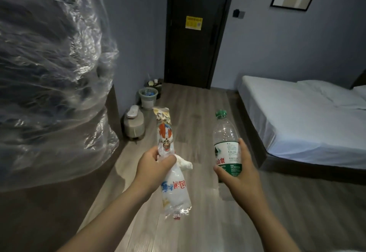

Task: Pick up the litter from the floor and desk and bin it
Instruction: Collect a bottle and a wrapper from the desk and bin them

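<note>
Forearms (111,208) reach forward; left hand (153,165) grips crumpled wrappers (175,189); right hand (239,174) clasps an upright bottle (225,135). Wood floor (198,101) runs ahead beside the bed (297,117).

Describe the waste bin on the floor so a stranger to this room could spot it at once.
Find the dark door ahead, then drop to the floor left of it. The bin is the pale round tub with a greenish rim, between a darker container behind it and a squat stool nearer the camera.
</note>
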### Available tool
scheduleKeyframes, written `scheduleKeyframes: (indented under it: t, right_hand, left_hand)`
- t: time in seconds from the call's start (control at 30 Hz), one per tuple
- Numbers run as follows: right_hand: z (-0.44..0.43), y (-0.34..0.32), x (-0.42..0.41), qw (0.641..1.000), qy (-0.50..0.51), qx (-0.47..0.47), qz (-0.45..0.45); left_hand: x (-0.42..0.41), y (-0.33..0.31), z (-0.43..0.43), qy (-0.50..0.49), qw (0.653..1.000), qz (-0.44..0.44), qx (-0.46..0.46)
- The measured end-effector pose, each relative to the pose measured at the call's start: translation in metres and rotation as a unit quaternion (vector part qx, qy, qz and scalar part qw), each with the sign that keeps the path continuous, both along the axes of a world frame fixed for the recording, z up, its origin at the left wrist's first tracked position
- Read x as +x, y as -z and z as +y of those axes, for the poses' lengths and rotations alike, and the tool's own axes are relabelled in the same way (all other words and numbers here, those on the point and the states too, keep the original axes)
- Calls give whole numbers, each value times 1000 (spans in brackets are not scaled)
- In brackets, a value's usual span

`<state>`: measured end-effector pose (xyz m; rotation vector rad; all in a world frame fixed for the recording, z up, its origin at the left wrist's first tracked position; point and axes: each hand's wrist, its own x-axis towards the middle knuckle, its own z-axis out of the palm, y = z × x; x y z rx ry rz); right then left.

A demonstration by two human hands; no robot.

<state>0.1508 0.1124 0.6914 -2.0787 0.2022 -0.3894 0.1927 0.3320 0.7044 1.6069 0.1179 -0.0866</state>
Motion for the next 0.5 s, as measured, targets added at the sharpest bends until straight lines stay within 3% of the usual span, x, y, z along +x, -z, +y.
scheduleKeyframes:
  t: [0.5]
  right_hand:
    - [-123,-13,276,997,-68,12,21]
  left_hand:
    - [247,-13,-118,-51,999,-6,17]
